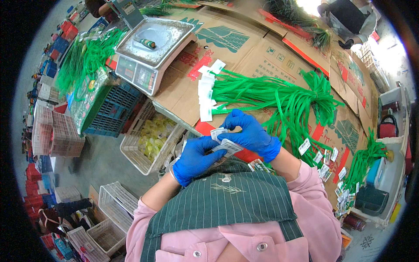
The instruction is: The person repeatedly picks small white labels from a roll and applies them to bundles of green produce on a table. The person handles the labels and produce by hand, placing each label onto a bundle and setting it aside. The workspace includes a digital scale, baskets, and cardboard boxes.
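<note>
My left hand, in a blue glove, pinches a white printed label strip between thumb and fingers. In my right hand, gloved the same way, is the edge of a small white label. Whether the two labels are joined is hard to see. Just beyond my hands lies a bundle of green mesh net sleeves on flattened cardboard. White tags are lined up along the bundle's left ends. Other sleeves hang toward the right with printed tags on their ends.
A weighing scale with a small roll on its pan stands at the back left. White plastic crates sit below the table's left edge. A co-worker is at the far right. A foam box stands at the right.
</note>
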`<state>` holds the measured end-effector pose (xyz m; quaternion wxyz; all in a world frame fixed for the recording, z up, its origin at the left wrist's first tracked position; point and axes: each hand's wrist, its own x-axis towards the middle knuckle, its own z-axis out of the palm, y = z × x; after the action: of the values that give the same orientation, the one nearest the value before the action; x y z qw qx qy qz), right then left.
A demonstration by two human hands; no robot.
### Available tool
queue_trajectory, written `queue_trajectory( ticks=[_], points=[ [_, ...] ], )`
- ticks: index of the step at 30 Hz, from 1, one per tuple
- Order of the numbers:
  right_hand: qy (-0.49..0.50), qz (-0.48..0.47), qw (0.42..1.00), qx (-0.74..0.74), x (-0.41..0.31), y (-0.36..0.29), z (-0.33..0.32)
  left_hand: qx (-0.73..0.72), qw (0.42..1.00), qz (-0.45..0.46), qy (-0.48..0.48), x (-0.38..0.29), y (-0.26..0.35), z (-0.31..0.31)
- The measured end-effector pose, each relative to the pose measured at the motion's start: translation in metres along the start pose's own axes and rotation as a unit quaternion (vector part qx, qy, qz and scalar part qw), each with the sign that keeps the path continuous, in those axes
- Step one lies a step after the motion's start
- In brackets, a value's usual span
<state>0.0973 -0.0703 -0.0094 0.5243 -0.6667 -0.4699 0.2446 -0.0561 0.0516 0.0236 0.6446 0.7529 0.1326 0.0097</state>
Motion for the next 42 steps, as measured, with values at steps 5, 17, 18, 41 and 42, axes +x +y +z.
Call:
queue_trajectory(
  ticks=[5, 17, 18, 41, 42],
  points=[
    [-0.014, 0.176, 0.959, 0.222, -0.015, 0.005, -0.007, 0.012, 0.996, -0.058, -0.060, -0.006, -0.008, -0.001],
    [-0.109, 0.036, 0.990, -0.081, 0.001, 0.047, -0.028, -0.008, 0.994, -0.021, -0.109, -0.030, -0.006, -0.015],
    [-0.031, -0.063, 0.981, -0.178, 0.018, 0.057, -0.004, 0.071, 0.990, 0.075, -0.092, -0.029, -0.006, -0.015],
    [-0.122, 0.020, 0.985, -0.117, 0.013, 0.009, -0.017, 0.141, 0.985, -0.081, 0.049, 0.027, 0.010, -0.036],
    [-0.137, 0.030, 0.983, -0.117, 0.012, 0.007, -0.017, 0.145, 0.985, -0.081, 0.039, 0.029, 0.010, -0.036]
  ],
)
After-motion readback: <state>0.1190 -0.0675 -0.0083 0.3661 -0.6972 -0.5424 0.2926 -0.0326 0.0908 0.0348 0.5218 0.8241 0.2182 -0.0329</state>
